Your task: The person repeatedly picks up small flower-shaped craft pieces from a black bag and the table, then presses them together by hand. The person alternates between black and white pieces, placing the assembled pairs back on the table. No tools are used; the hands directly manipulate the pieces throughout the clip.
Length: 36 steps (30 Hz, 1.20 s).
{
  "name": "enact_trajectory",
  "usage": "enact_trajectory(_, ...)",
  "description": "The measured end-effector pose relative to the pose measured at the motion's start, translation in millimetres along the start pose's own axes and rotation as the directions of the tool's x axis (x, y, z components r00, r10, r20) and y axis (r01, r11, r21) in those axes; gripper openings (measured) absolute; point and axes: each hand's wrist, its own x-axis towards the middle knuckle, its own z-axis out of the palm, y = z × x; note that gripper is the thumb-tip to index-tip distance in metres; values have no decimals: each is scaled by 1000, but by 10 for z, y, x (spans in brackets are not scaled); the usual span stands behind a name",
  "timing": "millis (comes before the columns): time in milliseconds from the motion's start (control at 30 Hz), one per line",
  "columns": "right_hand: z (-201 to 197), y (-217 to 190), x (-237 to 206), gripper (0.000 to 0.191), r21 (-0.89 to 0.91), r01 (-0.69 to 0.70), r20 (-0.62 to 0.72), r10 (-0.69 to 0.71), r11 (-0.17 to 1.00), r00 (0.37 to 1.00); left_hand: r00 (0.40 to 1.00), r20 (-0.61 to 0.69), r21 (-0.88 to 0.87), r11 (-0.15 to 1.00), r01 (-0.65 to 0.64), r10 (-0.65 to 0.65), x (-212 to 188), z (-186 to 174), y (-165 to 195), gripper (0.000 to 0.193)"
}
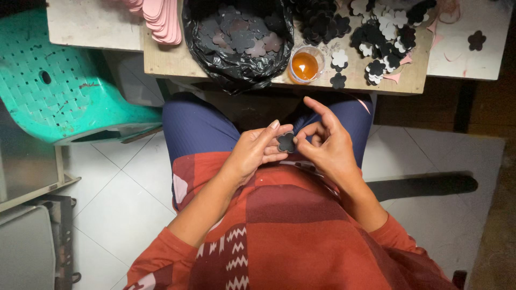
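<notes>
Head view, looking down on a seated person's lap. Both hands meet over the thighs, near the middle of the frame. The left hand [257,153] pinches a small dark flower-shaped cutout [286,142] between thumb and fingertips — closed on it. The right hand [325,147] touches the same cutout from the right side with thumb and bent forefinger, also gripping it; its remaining fingers fan upward and outward. The cutout sits upright between the two hands, above the lap, well short of the table.

Farther away, a wooden table [177,62] runs across the top of the frame. On it, left of centre, a black plastic bag [239,72] stands open, holding a heap of dark flower cutouts. Just right of the bag, a small clear cup [305,64] with orange liquid. Right of the cup, a scatter of loose flower pieces [376,40] — black and white mixed, some overlapping; one black piece lies alone at the far right. A stack of pink sheets [161,21] rests at the table's far left.

A green perforated plastic stool [59,86] stands to the left, on the pale tiled floor [118,198].
</notes>
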Motion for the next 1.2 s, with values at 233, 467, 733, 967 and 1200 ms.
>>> enact_trajectory(233, 24, 0, 13, 77, -17, 3, -18, -3, 1000, 1000, 1000, 16, 18, 1000, -23, 23, 16, 15, -27, 53)
enact_trajectory(467, 29, 34, 9, 78, -9, 23, -19, -23, 1000, 1000, 998, 22, 30, 998, -58, 57, 33, 1, -70, 52)
enact_trajectory(733, 35, 40, 5, 78, 6, 16, -23, -16, 1000, 1000, 994, 12, 65, 992, -108, 107, 43, 8, -100, 52)
enact_trajectory(967, -39, 117, 24, 73, 40, 84, -82, -80, 996, 993, 972, -64, 179, 961, -210, 224, 78, 11, -81, 52)
enact_trajectory(1200, 40, 175, -46, 89, 90, 218, -164, -201, 972, 966, 955, -42, 158, 946, -285, 294, 93, 5, -110, 49)
